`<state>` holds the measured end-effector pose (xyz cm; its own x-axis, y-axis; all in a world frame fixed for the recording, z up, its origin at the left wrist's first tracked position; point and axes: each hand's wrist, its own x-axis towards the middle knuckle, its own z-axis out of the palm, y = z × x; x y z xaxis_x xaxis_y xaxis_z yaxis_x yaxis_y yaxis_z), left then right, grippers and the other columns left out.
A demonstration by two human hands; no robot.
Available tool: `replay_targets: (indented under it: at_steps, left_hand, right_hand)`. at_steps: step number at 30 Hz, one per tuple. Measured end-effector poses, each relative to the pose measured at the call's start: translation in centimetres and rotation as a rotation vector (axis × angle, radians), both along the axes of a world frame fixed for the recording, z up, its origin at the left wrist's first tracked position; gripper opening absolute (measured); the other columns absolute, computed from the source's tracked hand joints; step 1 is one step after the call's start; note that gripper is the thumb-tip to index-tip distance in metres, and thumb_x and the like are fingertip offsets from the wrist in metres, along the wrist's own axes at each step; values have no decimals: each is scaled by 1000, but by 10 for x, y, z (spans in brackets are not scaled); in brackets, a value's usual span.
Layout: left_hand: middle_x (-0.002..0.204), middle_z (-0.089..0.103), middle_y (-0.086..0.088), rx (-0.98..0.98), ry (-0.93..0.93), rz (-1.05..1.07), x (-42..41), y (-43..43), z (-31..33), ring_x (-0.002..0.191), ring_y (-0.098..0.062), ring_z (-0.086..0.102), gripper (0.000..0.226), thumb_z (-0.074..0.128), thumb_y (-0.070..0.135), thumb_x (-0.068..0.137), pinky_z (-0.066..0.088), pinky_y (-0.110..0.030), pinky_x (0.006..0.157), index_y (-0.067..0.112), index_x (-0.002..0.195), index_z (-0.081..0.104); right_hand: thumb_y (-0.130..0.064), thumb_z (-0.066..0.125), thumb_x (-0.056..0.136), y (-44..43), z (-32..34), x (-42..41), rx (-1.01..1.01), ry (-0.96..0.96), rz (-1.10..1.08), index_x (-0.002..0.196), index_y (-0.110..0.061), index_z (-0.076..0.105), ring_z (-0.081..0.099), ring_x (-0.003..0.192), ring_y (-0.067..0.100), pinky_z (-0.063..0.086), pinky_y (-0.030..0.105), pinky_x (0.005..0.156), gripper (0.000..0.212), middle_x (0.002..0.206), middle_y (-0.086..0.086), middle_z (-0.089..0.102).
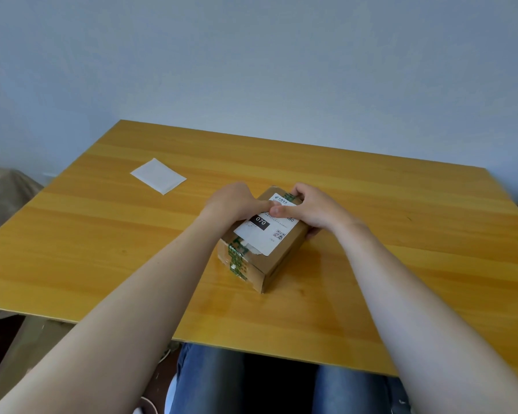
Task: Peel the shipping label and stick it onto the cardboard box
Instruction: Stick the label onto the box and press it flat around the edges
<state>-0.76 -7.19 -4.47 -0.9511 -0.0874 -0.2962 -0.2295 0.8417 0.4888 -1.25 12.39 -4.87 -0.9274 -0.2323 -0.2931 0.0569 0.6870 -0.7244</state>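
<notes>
Evidently near completion. Label (266, 231) already on top of box (269, 264), mid-desk (102, 234). Right hand (314, 210) grips box's far end, thumb on label. Left hand (237, 201): thumb presses label, fingers hidden, closure undeterminable. Blank sheet (158, 175), likely peeled backing, toward far-left corner. Outstanding: smoothing near edge.

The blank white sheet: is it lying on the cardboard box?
No, the blank white sheet lies on the table, apart from the cardboard box.

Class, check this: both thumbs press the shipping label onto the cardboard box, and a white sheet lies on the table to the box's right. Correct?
No. The head view shows the white sheet on the table to the left of the cardboard box, not the right. The rest holds.
</notes>
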Motion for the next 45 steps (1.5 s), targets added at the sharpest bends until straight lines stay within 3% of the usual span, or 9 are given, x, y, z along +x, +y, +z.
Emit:
replay_targets:
  at_steps: [15, 22, 25, 29, 32, 35, 38, 41, 45]
  left_hand:
    - [70, 61, 1, 3, 13, 65, -22, 9, -5, 62, -21, 57, 69, 58, 83, 81, 38, -31, 59, 16, 70, 53]
    - [67, 53, -1, -114, 59, 54, -14, 19, 1, 57, -20, 50, 61, 51, 70, 96, 34, -29, 55, 16, 69, 52]
    - [67, 49, -5, -77, 32, -22, -13, 14, 1, 60, -25, 49, 46, 51, 53, 104, 36, -33, 58, 13, 93, 71]
    - [58, 38, 0, 125, -60, -73, -3, 4, 6, 50, -20, 36, 69, 54, 76, 91, 25, -33, 55, 14, 61, 45]
    - [75, 66, -1, 115, -140, -148, 6, -9, 11, 65, -20, 58, 69, 64, 78, 83, 37, -31, 61, 10, 90, 77]
    - [89, 73, 1, 84, -163, -189, 15, -19, 18, 73, -14, 65, 58, 70, 69, 85, 41, -27, 58, 17, 108, 76]
    - [83, 72, 1, 95, -134, -188, 19, -20, 13, 68, -12, 62, 52, 72, 66, 85, 39, -26, 55, 17, 103, 75]
    - [80, 72, 3, 139, -103, -127, 20, -20, 7, 68, -13, 64, 48, 75, 61, 85, 42, -26, 56, 18, 104, 79]
    - [96, 80, -7, 187, -72, -67, 20, -20, 3, 75, -19, 68, 52, 79, 61, 81, 47, -31, 67, 14, 104, 82]
  right_hand:
    - [-59, 78, 86, -2, 7, -15, 46, 21, -28, 90, -16, 58, 66, 87, 24, 64, 49, 48, 47, 98, 4, 68]
    - [-57, 71, 94, -6, 11, -9, 62, 37, -43, 90, -16, 58, 66, 83, 26, 64, 51, 49, 43, 93, 3, 66]
    - [-59, 68, 95, -6, 12, -5, 86, 17, -82, 90, -18, 55, 66, 85, 27, 65, 55, 54, 44, 96, 4, 67]
    - [-68, 54, 97, -4, 13, 2, 195, 17, -119, 102, -20, 58, 64, 91, 25, 67, 53, 69, 48, 106, 2, 66]
    - [-79, 39, 96, -1, 13, 9, 183, 28, -89, 130, -26, 60, 64, 97, 22, 62, 48, 83, 66, 122, 0, 67]
    - [-88, 54, 81, -1, 15, 18, 87, -20, 9, 156, -41, 39, 64, 106, 17, 56, 35, 74, 90, 137, -12, 58]
    - [-72, 78, 78, -2, 15, 19, 154, 16, 142, 167, -40, 15, 62, 110, 18, 52, 30, 67, 113, 142, -13, 49]
    - [-62, 87, 75, -3, 15, 16, 161, 40, 153, 166, -45, 19, 57, 125, 21, 51, 30, 72, 115, 160, -9, 45]
    - [-59, 90, 73, -1, 14, 13, 129, 26, 124, 160, -50, 29, 59, 117, 22, 54, 30, 67, 107, 155, -8, 49]
